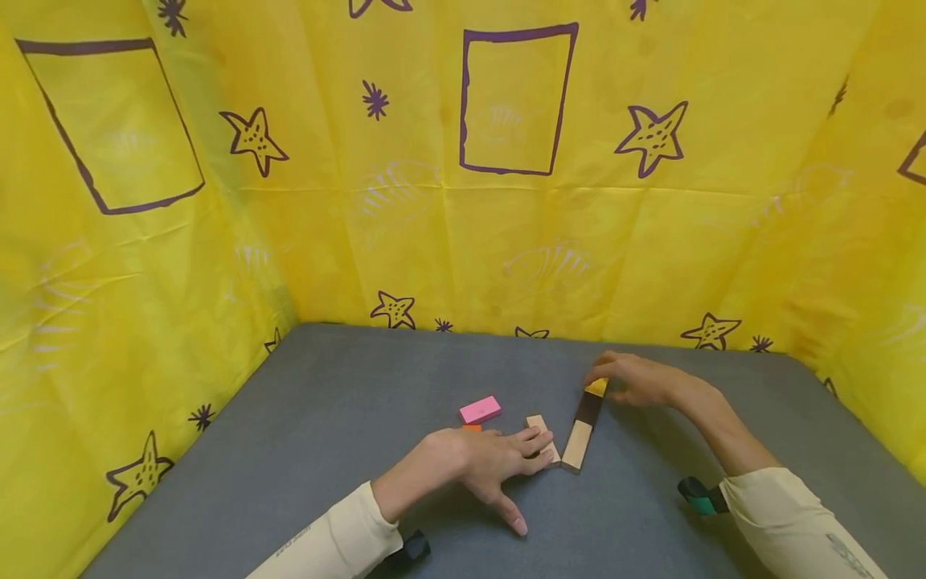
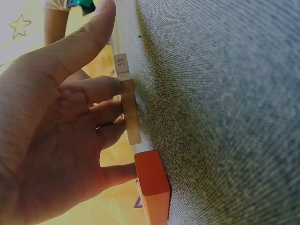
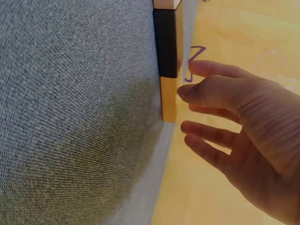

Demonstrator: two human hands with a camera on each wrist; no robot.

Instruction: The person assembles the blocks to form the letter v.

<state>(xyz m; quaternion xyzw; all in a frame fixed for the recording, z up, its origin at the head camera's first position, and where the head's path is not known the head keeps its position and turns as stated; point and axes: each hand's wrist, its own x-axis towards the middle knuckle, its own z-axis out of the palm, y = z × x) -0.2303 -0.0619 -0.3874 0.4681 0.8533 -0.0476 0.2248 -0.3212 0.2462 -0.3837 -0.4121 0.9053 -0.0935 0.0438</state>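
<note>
1. The yellow block forms the far end of a row, with the dark block next and the near pale block nearest; all lie flat on the table.
2. The right hand is at that far end, its grip apart: thumb tip just beside the yellow block, fingers spread beyond it. Contact is hard to tell.
3. The slanted block lies left of the row, its near end at or just beside the row's near end. The left hand comes over it from the left, grip apart, thumb stretched nearward, fingertips touching its top.
4. The orange block sits by the left little finger, with the pink block just beyond.
5. The blocks look like wood: probably light, stiff and hardly fragile, the smooth faces perhaps a little slippery.
6. The long sides should give the best hold; the yellow block's far end would suit a straight push.
</note>
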